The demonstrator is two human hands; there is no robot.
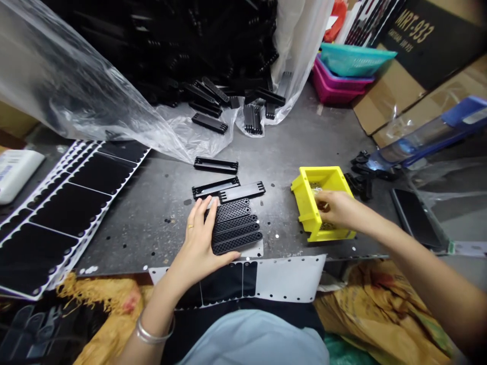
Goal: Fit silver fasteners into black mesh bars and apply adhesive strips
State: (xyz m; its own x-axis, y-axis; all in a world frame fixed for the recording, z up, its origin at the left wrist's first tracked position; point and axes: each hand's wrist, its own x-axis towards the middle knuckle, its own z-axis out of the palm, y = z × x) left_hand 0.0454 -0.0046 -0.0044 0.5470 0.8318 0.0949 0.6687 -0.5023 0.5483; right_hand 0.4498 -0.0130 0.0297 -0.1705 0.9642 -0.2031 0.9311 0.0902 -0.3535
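We've five mesh strips (pixel 236 228) lined up under our open left hand (pixel 200 248); right hand (pixel 337 209) curled in yellow parts bin (pixel 304 197) (grip unclear); black strip heap (pixel 171 45) remains.

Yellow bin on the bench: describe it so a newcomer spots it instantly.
On the grey metal bench, look right of the stack of black mesh-faced plastic strips. There sits a yellow plastic bin, with the person's right hand reaching into it. It is the only yellow thing on the bench, and holds small silvery pieces.
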